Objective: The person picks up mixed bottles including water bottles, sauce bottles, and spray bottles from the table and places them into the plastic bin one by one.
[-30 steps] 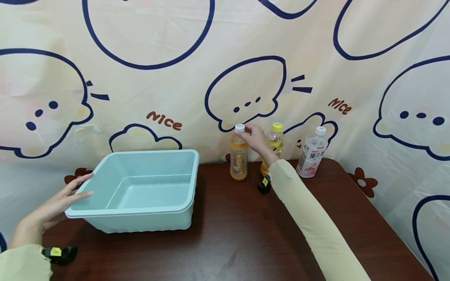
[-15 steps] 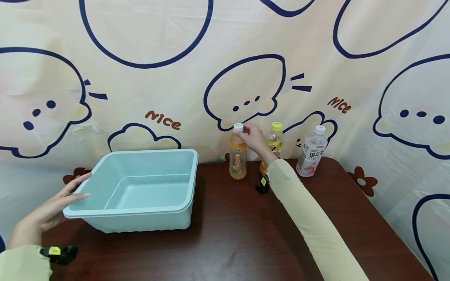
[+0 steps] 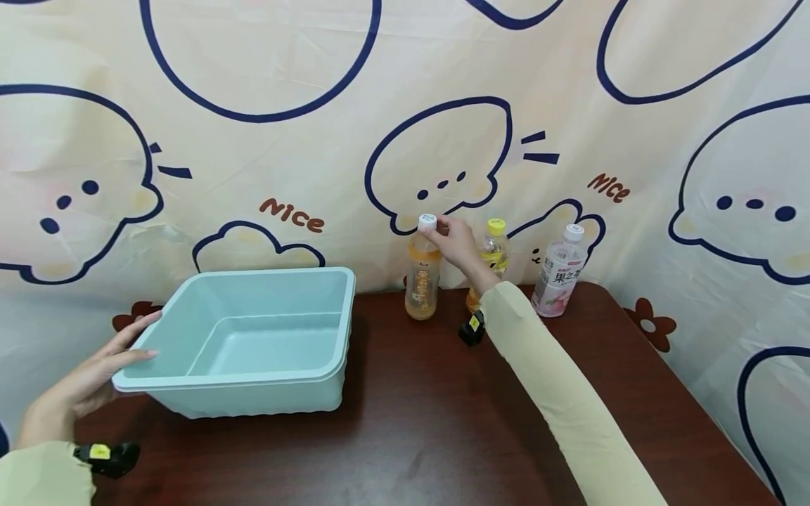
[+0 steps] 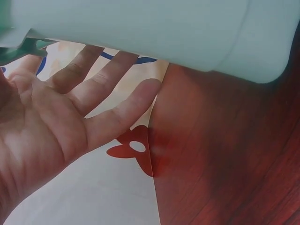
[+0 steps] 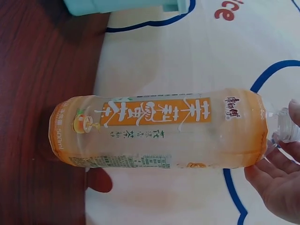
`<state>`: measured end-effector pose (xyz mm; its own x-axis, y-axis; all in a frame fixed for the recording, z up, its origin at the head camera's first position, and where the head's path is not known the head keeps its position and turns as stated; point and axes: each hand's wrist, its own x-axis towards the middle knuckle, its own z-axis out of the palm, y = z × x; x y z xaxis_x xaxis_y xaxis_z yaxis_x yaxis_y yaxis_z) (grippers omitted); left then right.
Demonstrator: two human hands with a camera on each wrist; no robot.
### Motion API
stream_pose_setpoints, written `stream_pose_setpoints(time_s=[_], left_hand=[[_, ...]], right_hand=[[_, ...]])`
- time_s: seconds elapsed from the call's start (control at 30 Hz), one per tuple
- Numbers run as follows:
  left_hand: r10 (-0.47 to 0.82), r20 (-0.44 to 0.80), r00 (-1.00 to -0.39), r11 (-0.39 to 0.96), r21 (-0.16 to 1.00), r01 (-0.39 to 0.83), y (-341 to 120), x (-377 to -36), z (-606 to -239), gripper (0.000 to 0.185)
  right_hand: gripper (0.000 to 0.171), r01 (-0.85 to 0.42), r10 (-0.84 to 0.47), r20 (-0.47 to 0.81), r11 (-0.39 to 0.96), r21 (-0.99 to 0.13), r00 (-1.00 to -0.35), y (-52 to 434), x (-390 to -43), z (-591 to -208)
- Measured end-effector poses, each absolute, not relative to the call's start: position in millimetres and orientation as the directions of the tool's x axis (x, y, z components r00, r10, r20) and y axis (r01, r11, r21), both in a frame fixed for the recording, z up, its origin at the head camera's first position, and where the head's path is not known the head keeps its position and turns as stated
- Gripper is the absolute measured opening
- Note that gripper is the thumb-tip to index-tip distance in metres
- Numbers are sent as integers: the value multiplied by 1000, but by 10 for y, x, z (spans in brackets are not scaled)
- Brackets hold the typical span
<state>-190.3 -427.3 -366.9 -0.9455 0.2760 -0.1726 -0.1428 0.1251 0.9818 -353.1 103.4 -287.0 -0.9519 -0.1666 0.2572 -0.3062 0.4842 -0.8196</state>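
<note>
My right hand (image 3: 457, 242) pinches the neck of an orange-labelled tea bottle (image 3: 422, 277) just below its white cap. The bottle is nearly upright; in the right wrist view its label (image 5: 154, 112) faces the camera, and whether its base touches the table is hard to tell. At the left, my left hand (image 3: 95, 372) holds the left rim of a light blue plastic bin (image 3: 278, 381), thumb over the rim. The left wrist view shows its other fingers (image 4: 105, 77) stretched out under the rim. Nothing is seen inside the bin.
Behind my right hand stands a yellow-capped bottle (image 3: 496, 249), partly hidden by the forearm. A pink-labelled bottle (image 3: 560, 274) stands further right near the back corner of the dark wooden table (image 3: 411, 436). A patterned cloth (image 3: 285, 169) hangs behind the table.
The tea bottle has risen slightly and shifted a little left with my right hand. My left hand and the bin have hardly moved.
</note>
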Motion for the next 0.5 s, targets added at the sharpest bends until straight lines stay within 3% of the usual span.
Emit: stream_pose_setpoints(time_s=[0.5], left_hand=[[276, -165, -947, 107, 984, -140, -4261, -1906, -3681, 58]], right_hand=[[42, -363, -187, 311, 463, -809, -932, 968, -3406, -2630]])
